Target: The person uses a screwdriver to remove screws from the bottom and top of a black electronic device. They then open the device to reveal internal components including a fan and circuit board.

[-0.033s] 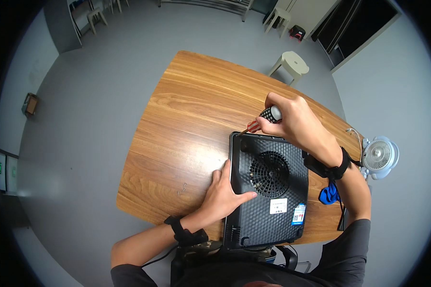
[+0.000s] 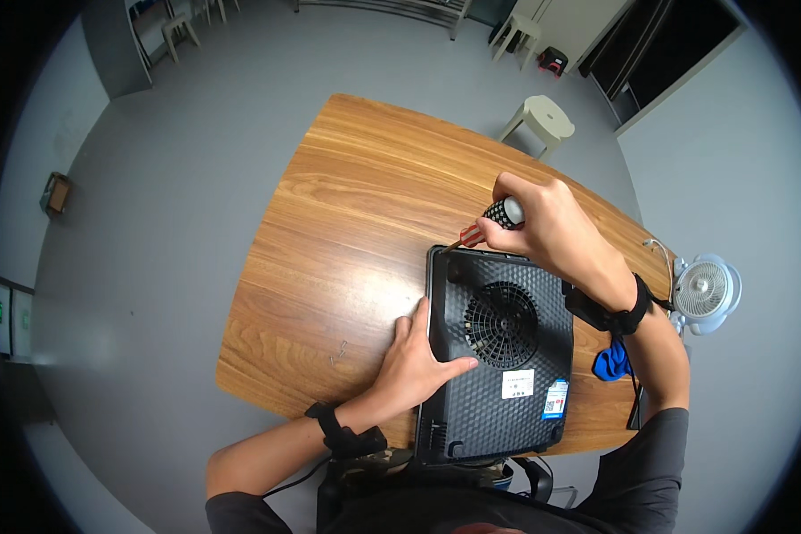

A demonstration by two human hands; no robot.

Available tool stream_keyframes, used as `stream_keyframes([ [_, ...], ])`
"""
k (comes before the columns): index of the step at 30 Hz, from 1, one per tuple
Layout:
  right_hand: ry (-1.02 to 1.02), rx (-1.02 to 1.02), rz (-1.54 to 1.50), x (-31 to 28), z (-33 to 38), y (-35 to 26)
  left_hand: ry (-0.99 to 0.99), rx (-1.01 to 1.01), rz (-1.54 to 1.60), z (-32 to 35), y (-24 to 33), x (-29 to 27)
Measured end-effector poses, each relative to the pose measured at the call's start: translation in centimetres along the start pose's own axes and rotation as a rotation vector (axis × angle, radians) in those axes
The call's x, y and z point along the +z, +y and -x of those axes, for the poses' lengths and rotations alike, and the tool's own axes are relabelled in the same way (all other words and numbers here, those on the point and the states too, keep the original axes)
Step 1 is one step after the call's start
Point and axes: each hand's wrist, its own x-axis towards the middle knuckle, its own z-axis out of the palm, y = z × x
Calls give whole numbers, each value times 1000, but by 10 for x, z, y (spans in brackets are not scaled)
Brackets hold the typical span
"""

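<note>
A black induction cooker lies bottom up near the table's front edge, its round fan grille and two stickers facing me. My right hand is closed round a screwdriver with a red-striped, black-and-white handle. The tip meets the cooker's far left corner; the exact contact point is too small to make out. Along the cooker's left side my left hand grips the edge, thumb over the base and fingers against the side. Several small screws lie on the wood left of that hand.
The wooden table has curved edges. On its right side are a pale blue fan, a blue cloth-like item and a cable. A cream stool stands beyond the far right edge.
</note>
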Motion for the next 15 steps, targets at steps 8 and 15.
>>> stream_keyframes([
  [8,-33,-64,145,1,-13,-11,-2,11,27,0,-1,0],
  [15,69,-88,383,13,-17,-23,-2,23,34,0,1,-1],
])
